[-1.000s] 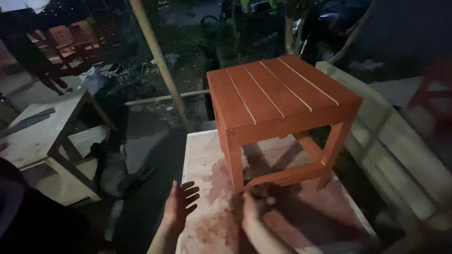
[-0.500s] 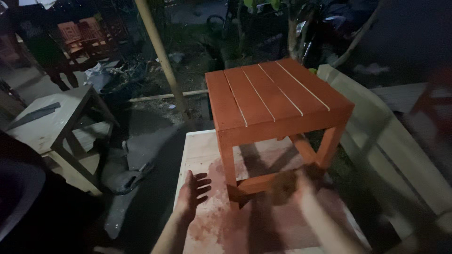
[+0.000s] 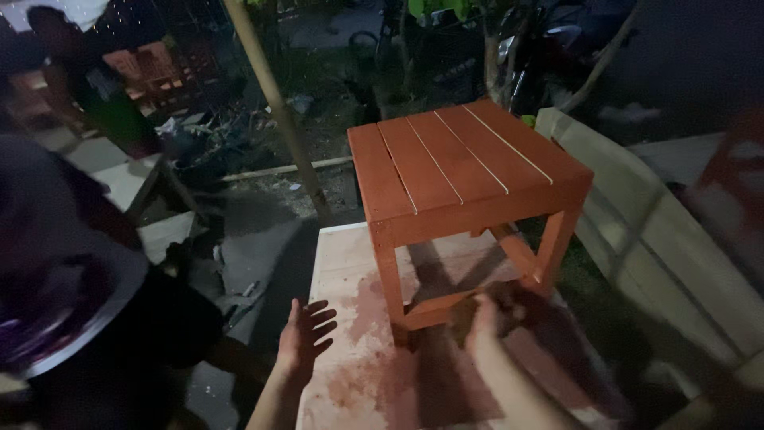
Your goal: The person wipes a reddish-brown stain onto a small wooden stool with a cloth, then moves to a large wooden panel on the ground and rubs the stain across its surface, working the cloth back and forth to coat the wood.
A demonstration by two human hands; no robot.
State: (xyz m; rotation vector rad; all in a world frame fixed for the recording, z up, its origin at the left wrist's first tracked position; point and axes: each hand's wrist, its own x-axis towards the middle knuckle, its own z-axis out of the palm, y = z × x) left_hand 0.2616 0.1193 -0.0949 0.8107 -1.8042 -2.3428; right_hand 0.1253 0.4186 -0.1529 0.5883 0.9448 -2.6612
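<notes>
An orange-red wooden stool with a slatted top stands on a pale board smeared with red paint. My left hand hovers open, fingers spread, over the board's left edge, a little left of the stool's front leg. My right hand reaches under the stool to its lower front rail. It is closed around a dark, blurred lump that looks like a rag, which touches or nearly touches the rail.
A bamboo pole leans behind the board. A person in dark clothes is close on the left. Pale planks lie to the right. Another low bench, more orange furniture and a motorcycle stand farther back.
My right hand has moved right and forward along the stool's lower rail with the dark lump. My left hand stays open near the board's left edge.
</notes>
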